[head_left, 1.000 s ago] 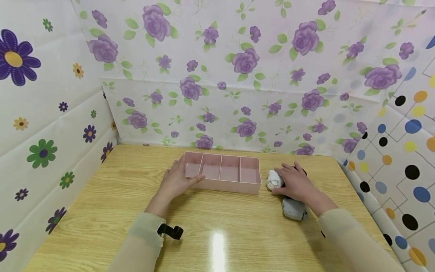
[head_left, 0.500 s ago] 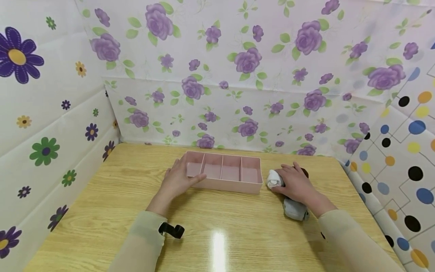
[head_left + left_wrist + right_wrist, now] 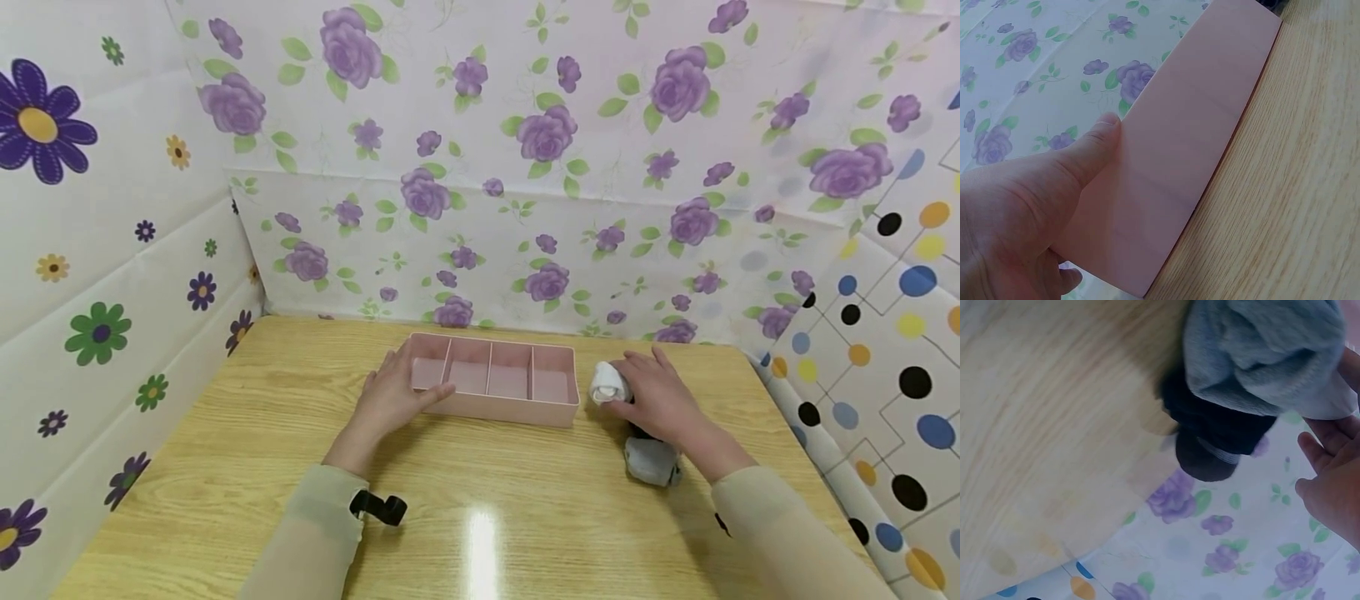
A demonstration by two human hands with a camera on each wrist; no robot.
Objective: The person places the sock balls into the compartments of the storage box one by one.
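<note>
A pink box (image 3: 495, 408) with several compartments sits toward the back of the table. My left hand (image 3: 386, 396) grips its left end, the thumb (image 3: 1100, 140) lying on the long front wall and the fingers round the end. To the right of the box, my right hand (image 3: 660, 398) pinches a rolled white sock (image 3: 606, 383) between thumb and fingers. A rolled grey sock (image 3: 651, 461) lies nearer to me, below that hand. In the right wrist view, a black rolled sock (image 3: 1216, 422) and a dark brown one (image 3: 1204, 462) show beyond the grey one.
The wooden table (image 3: 450, 500) meets a flowered cloth wall (image 3: 480, 208) at the back. Patterned cloth also stands at the left (image 3: 135, 333) and right sides. A black strap mount (image 3: 378, 507) sticks out from the left cuff.
My right hand has raised the white sock slightly and moved a little back and to the right. The left hand and the box have kept their place; the grey sock has not moved.
</note>
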